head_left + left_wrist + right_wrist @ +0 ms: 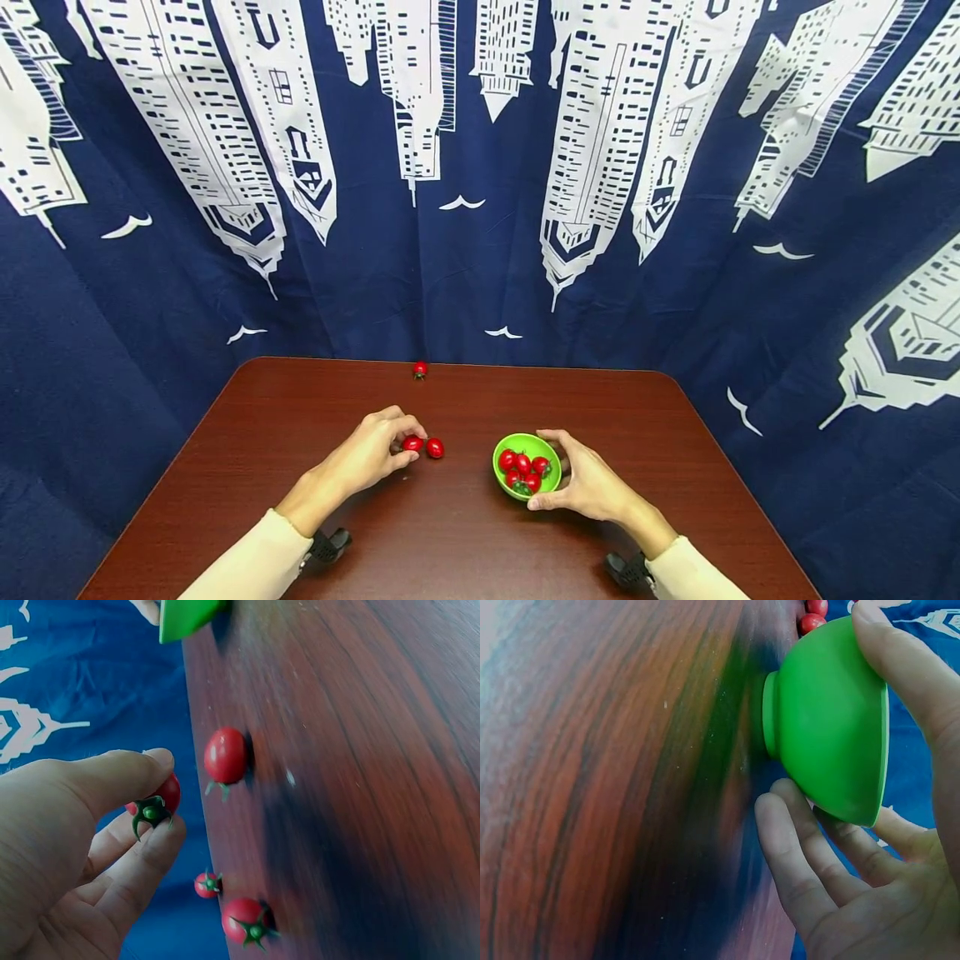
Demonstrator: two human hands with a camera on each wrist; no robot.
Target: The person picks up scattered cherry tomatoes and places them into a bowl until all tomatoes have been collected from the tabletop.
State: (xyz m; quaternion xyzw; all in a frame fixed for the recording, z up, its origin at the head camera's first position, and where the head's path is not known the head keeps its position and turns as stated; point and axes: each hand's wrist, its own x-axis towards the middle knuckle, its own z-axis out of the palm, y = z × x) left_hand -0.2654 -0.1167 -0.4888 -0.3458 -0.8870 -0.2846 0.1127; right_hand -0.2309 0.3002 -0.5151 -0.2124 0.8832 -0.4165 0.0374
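Observation:
My left hand (372, 450) pinches a cherry tomato (171, 793) between thumb and fingertips, its green stem turned to the wrist camera. Just right of those fingers a second cherry tomato (435, 448) lies on the table. Another cherry tomato (247, 921) sits beside the hand in the left wrist view. My right hand (588, 482) holds a small green bowl (829, 720), thumb at the near rim and fingers round its right side. Several cherry tomatoes (523, 463) lie inside the bowl. In the right wrist view the bowl hides its contents.
One more cherry tomato (420, 369) lies at the far edge of the brown wooden table (480, 550). A dark blue curtain (450, 275) with white buildings hangs behind and beside the table. Each wrist wears a black strap-on device (330, 546).

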